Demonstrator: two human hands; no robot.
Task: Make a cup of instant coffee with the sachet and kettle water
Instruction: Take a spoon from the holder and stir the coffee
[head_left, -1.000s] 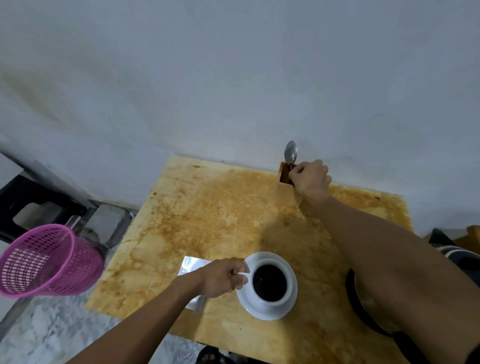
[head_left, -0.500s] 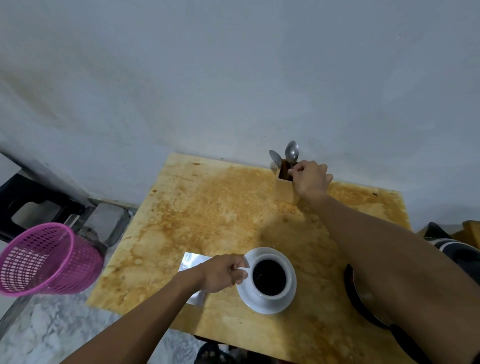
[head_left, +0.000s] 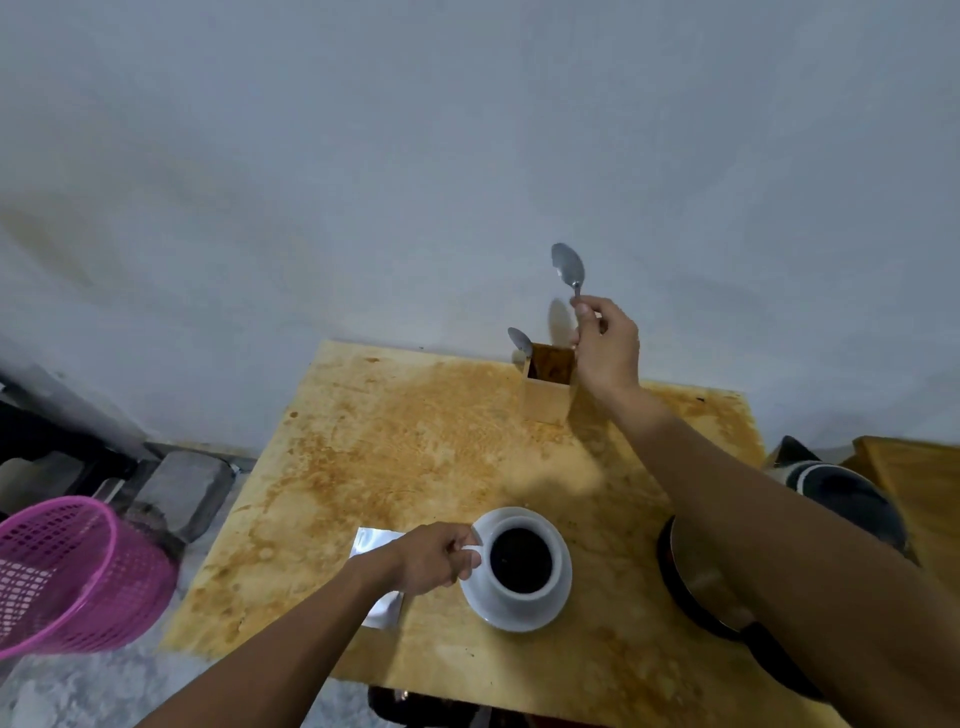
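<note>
Steel is seen twice: one spoon (head_left: 568, 270) is pinched by its handle in the right hand (head_left: 605, 348) above the wooden holder (head_left: 546, 397), and a second spoon (head_left: 520, 341) is left standing inside. One white cup (head_left: 524, 564) of dark coffee is set on one saucer (head_left: 558, 603) on the stained counter (head_left: 415, 447), its handle clasped by the left hand (head_left: 434, 558). One silver sachet (head_left: 374, 540) lies partly under that hand. One kettle (head_left: 696, 582) is partly hidden by the right forearm.

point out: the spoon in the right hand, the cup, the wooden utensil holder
spoon (head_left: 568, 266): head view, on its bowl, above the right hand (head_left: 605, 345).
cup (head_left: 521, 560): head view, on the dark coffee inside it.
wooden utensil holder (head_left: 545, 401): head view, on its pale front face.
</note>
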